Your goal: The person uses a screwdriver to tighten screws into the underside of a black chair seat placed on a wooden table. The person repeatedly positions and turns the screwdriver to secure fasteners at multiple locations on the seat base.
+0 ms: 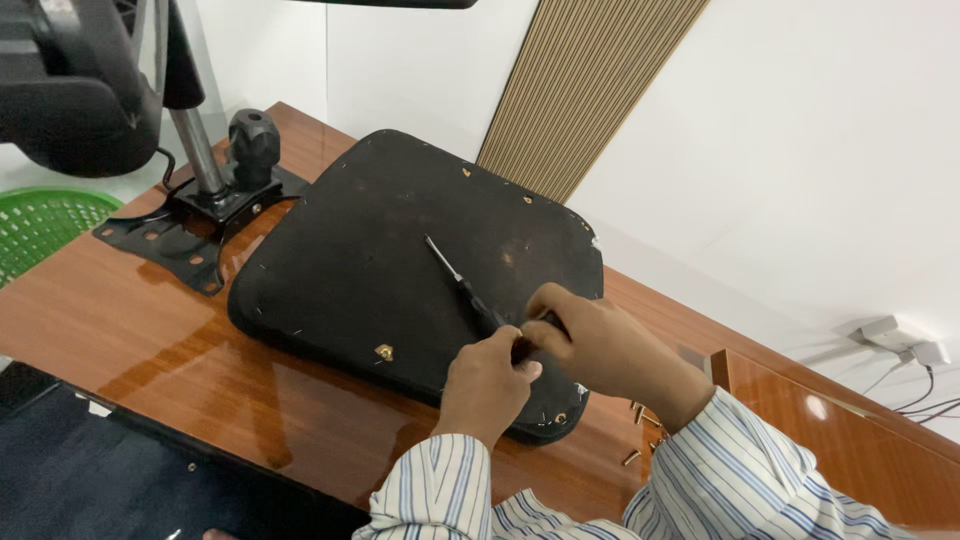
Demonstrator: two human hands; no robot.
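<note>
Head view: a black chair seat (400,260) lies upside down on a glossy brown table (150,340), its near right corner close to the table's near edge. Both hands work at that corner. The left hand (487,385) is curled, thumb and fingers pinched round the dark handle of a screwdriver (462,288); the right hand (590,345) is closed over the same handle from the other side, so the two hands touch. The shaft slants up and left across the seat's underside, tip free in the air above the fabric, not in any fitting. It looks as if the tool is being gripped or adjusted rather than driven, so the step in hand seems to be readying it. A brass fitting (384,352) sits just left of the hands near the seat's front edge, and seating the tip there would call for tilting the shaft down and to the left.

Small brass screws (640,425) lie loose on the table by the right sleeve, near the edge; a sweeping forearm could knock them off. Towards the far left corner a black metal bracket (190,235) with a steel post and knob almost touches the seat. The bare wood left of the hands gives the most room; a green basket (45,225) sits beyond the table's left edge.
</note>
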